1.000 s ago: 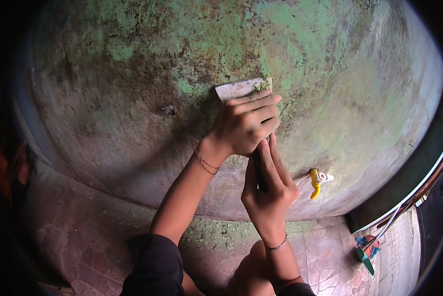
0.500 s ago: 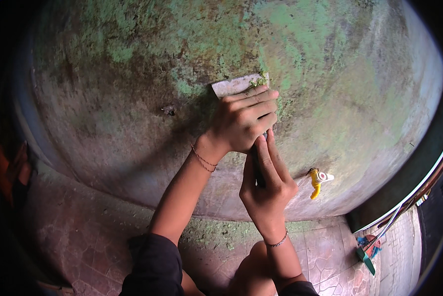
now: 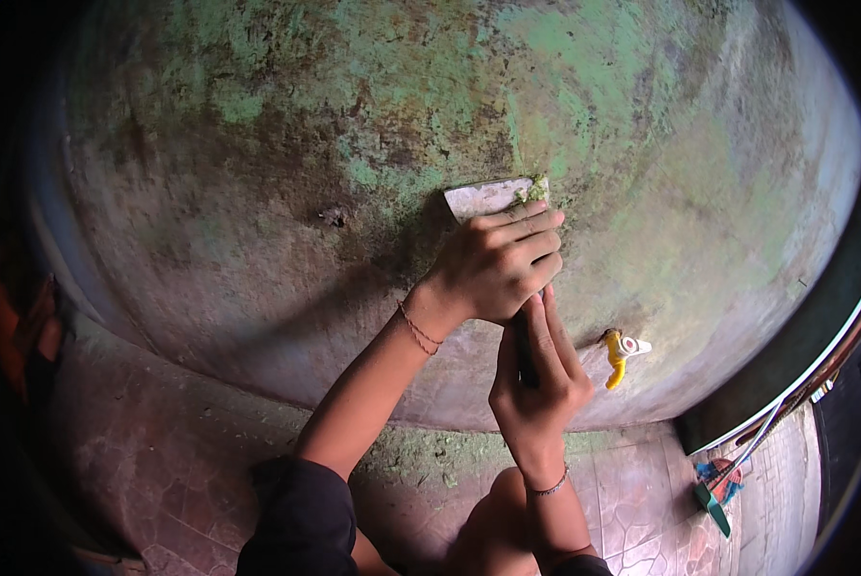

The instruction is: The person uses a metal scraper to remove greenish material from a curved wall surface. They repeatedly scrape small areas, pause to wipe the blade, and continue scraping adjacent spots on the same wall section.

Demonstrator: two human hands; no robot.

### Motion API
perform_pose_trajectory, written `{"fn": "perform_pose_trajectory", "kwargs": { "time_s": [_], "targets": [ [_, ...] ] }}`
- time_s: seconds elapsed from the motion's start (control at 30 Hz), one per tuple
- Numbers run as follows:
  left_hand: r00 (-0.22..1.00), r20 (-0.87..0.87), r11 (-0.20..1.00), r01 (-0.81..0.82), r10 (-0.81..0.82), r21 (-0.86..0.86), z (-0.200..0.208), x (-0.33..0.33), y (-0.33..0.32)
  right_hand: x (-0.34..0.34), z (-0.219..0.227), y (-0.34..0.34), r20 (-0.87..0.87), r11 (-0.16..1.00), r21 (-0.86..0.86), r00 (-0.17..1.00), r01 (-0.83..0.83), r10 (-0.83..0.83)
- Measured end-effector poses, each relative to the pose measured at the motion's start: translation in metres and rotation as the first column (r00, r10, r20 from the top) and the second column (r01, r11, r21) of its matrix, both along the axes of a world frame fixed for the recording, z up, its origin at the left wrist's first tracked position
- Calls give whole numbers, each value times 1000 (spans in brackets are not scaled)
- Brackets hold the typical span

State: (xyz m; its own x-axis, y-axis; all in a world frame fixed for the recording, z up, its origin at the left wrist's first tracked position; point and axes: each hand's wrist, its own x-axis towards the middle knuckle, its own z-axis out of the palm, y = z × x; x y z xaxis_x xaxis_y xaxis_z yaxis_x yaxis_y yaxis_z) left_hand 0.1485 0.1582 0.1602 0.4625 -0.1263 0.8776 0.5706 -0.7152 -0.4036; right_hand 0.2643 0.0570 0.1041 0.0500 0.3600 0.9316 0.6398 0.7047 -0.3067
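Scraper, head view: located at mid-frame against the curved wall, its blade edge at or very near the surface; the fisheye view does not settle exact contact along the whole edge.

Handling, as judged: light enough for one hand, blade stiff and thin with perhaps slight flex, not fragile. The damp-looking crumbs on its right corner could make the face slippery. Best hold is the dark handle for direction, with a second hand low on the blade for pressure, fingertips kept back from the edge.

Hands: the right hand is clasped around the handle. The left hand is wrapped over the scraper where blade meets handle, fingers together; its thumb is hidden.

Appearance: blade broad, flat, pale grey-white, smudged, with a nearly straight leading edge, tilted slightly so the right corner sits higher. Green crumbs cling at that corner. The handle is dark and mostly covered; its material cannot be told.
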Motion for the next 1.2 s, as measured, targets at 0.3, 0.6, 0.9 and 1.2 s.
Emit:
{"fn": "perform_pose_trajectory", "kwargs": {
  "time_s": [0.3,0.6,0.9,1.2],
  "targets": [
    [997,20,997,69,-69,30,-4,-2,10,-1,-7,7,49,997,5,995,81,-81],
    [997,-24,997,72,-73,-41,-4,-10,12,-10,-18,11,62,992,39,991,120,-122],
    [999,-4,998,51,-50,43,6,-16,11,-11,-7,14,88,995,37,992,89,-92],
    [998,40,998,44,-46,36,15,-23,10,-15,7,11,101,997,26,992,69,-72]
  ]
}}
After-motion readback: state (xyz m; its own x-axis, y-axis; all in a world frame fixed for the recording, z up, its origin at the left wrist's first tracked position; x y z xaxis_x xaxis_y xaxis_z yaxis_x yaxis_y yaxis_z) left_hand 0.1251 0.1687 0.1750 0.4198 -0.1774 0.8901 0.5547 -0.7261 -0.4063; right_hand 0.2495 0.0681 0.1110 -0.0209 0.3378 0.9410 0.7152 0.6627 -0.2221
